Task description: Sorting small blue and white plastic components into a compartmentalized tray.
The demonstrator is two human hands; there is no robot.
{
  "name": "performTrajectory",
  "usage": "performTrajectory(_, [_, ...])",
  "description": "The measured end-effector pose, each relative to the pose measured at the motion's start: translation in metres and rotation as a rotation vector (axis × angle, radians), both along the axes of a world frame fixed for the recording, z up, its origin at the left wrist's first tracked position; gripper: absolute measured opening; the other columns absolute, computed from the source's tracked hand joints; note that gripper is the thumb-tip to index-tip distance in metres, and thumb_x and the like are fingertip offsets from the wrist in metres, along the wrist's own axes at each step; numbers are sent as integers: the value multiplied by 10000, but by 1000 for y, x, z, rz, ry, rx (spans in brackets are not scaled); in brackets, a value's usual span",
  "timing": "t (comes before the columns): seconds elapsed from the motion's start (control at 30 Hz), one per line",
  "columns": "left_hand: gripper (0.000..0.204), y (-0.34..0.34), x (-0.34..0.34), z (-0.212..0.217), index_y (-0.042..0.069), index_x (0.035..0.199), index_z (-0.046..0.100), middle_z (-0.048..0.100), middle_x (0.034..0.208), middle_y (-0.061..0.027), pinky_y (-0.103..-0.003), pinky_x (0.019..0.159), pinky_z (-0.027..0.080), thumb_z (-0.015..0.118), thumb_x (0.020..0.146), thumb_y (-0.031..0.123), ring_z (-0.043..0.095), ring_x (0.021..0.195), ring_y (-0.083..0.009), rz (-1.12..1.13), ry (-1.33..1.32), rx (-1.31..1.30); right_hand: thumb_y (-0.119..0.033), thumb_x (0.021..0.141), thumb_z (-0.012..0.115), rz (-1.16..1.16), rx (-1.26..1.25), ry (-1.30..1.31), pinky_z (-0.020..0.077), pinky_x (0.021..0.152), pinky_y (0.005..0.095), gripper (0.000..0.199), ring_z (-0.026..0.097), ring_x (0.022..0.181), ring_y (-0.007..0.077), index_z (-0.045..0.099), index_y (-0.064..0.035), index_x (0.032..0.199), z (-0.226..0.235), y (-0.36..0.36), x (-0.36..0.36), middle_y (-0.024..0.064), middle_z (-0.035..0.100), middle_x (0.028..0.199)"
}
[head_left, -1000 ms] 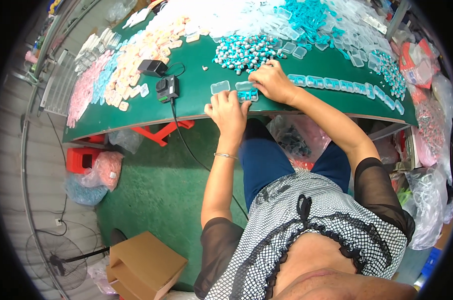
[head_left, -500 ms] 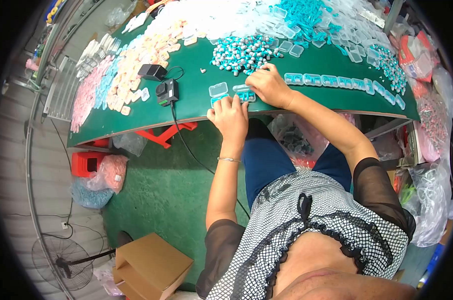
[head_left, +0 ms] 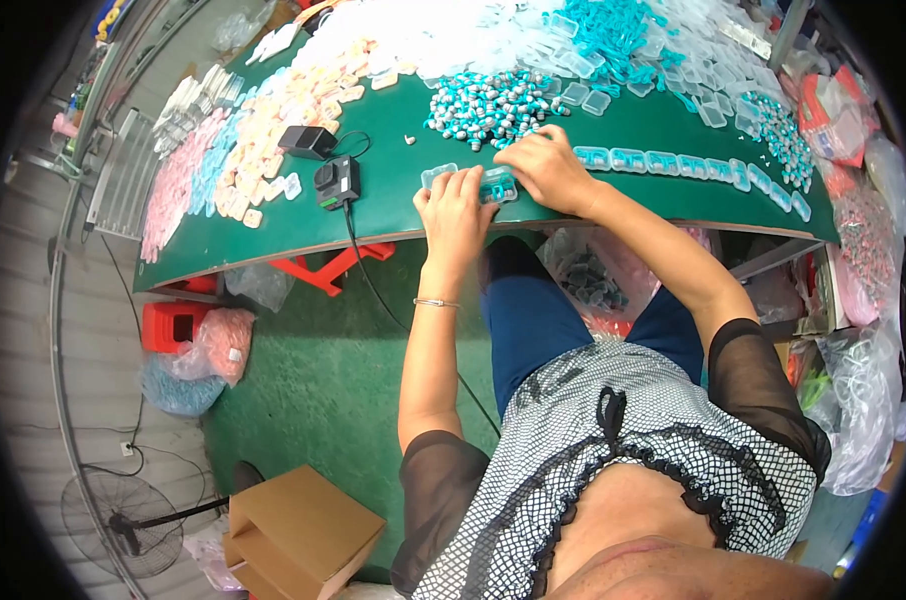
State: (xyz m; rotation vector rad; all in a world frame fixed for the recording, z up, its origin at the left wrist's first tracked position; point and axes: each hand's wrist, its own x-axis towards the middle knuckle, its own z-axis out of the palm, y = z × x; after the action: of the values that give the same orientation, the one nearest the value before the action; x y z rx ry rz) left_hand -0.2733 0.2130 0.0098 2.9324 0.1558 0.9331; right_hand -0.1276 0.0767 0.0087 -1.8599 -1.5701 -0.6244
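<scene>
Two small clear plastic cases with teal pieces inside lie side by side near the table's front edge. My left hand (head_left: 453, 218) is bent over the left case (head_left: 438, 175), fingers curled down onto it and hiding most of it. Its thumb reaches the right case (head_left: 498, 186), whose lid looks down over the teal contents. The bent, pressed-together fingers of my right hand (head_left: 547, 172) grip that case at its far right edge. Beyond my hands is a heap of small teal-and-white pieces (head_left: 488, 108).
A row of filled clear cases (head_left: 663, 163) runs right along the green table (head_left: 393, 195). Farther back lie teal parts (head_left: 608, 40) and clear cases (head_left: 713, 105). Left are a small black camera (head_left: 337, 182) with cable, a black block (head_left: 307, 142) and peach pieces (head_left: 258, 150).
The right case's raised lid has come down over its contents. My left hand has shifted slightly left and farther over the left case; my right hand stays by the right case.
</scene>
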Motion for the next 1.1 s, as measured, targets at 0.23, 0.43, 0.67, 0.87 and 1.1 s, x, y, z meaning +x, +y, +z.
performTrajectory(0.23, [551,-6,2,-3,75,1170,554,602,1112,-56,-442,878,339,770,677,191,534,1050,-233,8,-42,-109,-86,790,610,-238,-98,9,278,965,569,201,553,977,211,643,-116,986,-15,-18,-20,10,626,910])
performTrajectory(0.43, [543,-9,4,-4,69,1170,556,606,1101,-65,-439,879,341,764,683,186,540,1032,-235,12,-55,-121,-84,778,570,-262,-100,-52,265,985,581,231,545,994,224,633,-99,999,-20,-16,-31,20,615,930])
performTrajectory(0.67, [491,-10,3,-13,86,1149,584,608,1069,-66,-419,893,350,764,708,205,545,1029,-244,15,-93,-111,-129,781,546,-326,-162,-241,255,1003,576,286,536,1022,249,621,-55,1046,-22,-15,-45,50,592,973])
performTrajectory(0.87, [367,-12,2,-20,78,1088,623,610,1016,-55,-410,861,363,722,759,207,557,974,-227,17,-140,-68,-131,780,543,-368,-157,-254,256,1003,570,278,522,1043,251,621,-53,1034,-22,-14,-50,53,578,963])
performTrajectory(1.1, [313,-17,7,-20,80,1064,628,614,1001,-46,-402,838,368,691,789,214,562,941,-220,-4,-170,-18,-134,775,540,-422,-195,-255,264,997,550,234,532,998,244,614,-40,976,-19,-14,-52,64,570,903])
